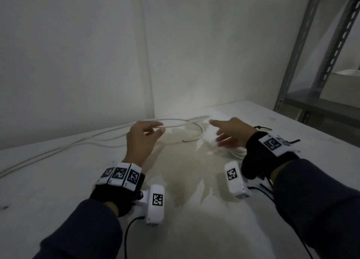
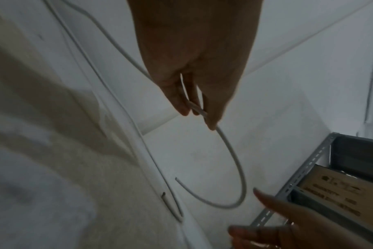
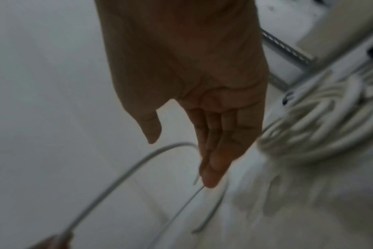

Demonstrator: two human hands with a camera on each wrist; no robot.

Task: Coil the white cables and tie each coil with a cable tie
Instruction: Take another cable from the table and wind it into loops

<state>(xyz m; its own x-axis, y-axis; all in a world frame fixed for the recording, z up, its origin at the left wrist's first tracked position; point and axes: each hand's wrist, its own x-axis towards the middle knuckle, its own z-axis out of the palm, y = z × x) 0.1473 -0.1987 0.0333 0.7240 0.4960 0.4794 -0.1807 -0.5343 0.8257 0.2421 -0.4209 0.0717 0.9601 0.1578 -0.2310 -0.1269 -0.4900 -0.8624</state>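
Note:
My left hand (image 1: 153,130) pinches a thin white cable (image 1: 200,131) between thumb and fingers, a little above the table. From the pinch the cable (image 2: 238,168) bends round in a single loop, and its free end (image 2: 177,179) hangs short of the surface. The rest of it trails away to the left across the table. My right hand (image 1: 222,130) hovers to the right of the loop with fingers straight and nothing in it (image 3: 211,168). A finished white cable coil (image 3: 322,128) lies on the table under and beside the right hand, tied with a dark cable tie (image 3: 286,99).
The white table (image 1: 194,219) has a pale tan stain across its middle. Two walls meet in a corner behind the loop. A grey metal shelving rack (image 1: 319,67) stands at the right, with a cardboard box (image 2: 339,192) on one shelf.

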